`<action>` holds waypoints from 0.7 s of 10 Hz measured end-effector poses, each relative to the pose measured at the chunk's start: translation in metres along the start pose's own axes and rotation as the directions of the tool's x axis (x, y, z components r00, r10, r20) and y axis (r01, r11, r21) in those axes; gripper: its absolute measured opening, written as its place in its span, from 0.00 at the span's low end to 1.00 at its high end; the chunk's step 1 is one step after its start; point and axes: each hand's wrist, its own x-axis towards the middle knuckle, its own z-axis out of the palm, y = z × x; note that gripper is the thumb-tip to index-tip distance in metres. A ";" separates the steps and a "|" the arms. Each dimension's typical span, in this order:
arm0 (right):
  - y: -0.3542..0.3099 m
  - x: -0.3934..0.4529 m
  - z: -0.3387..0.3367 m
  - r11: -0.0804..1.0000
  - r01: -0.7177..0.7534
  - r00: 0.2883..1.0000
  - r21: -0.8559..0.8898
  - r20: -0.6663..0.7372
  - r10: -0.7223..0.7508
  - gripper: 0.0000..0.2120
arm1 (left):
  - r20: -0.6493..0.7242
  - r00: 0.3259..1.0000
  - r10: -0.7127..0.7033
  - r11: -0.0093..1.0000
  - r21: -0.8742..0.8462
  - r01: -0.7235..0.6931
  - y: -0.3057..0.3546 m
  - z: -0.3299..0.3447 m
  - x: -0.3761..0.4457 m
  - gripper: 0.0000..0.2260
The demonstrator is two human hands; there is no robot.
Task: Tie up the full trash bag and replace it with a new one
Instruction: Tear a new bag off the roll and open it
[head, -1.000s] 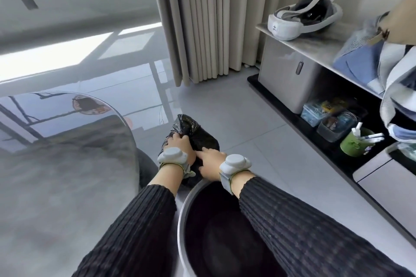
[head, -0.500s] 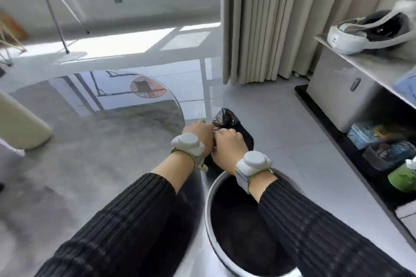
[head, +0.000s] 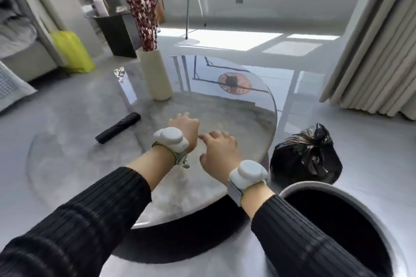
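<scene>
Bright daylight pours in from the top of the frame, laying hard white patches on the floor [head: 225,39] at upper centre. The glossy round bench [head: 202,186] throws back a mirror-like glare along its far edge. Under its near rim sits a deep black shadow. The tied trash bag [head: 306,159] at right glints with small highlights. Everything looks slightly soft with motion blur, and the curtain [head: 378,56] bows outward at the frame's right edge.
</scene>
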 end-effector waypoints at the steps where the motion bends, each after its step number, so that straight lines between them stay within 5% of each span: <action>1: -0.017 0.012 0.018 0.999 0.015 0.999 -0.029 0.044 -0.014 0.22 | 0.090 0.986 -0.143 0.989 0.033 0.141 -0.034 0.003 0.002 0.16; 4: -0.050 0.062 0.056 0.993 0.094 0.980 -0.073 0.183 -0.079 0.22 | 0.286 0.832 -0.475 0.879 0.122 0.460 -0.098 0.028 0.025 0.23; 5: -0.051 0.069 0.063 0.989 0.118 0.973 -0.093 0.208 -0.096 0.22 | 0.303 0.880 -0.365 0.883 0.412 0.225 -0.126 0.042 0.034 0.25; 6: -0.049 0.071 0.072 0.988 0.121 0.971 -0.093 0.216 -0.099 0.21 | 0.180 0.764 -0.620 0.746 -0.167 0.645 -0.135 0.065 0.049 0.31; 7: -0.048 0.071 0.078 0.988 0.127 0.974 -0.089 0.199 -0.107 0.19 | 0.288 0.733 -0.616 0.611 -0.413 0.675 -0.150 0.061 0.049 0.22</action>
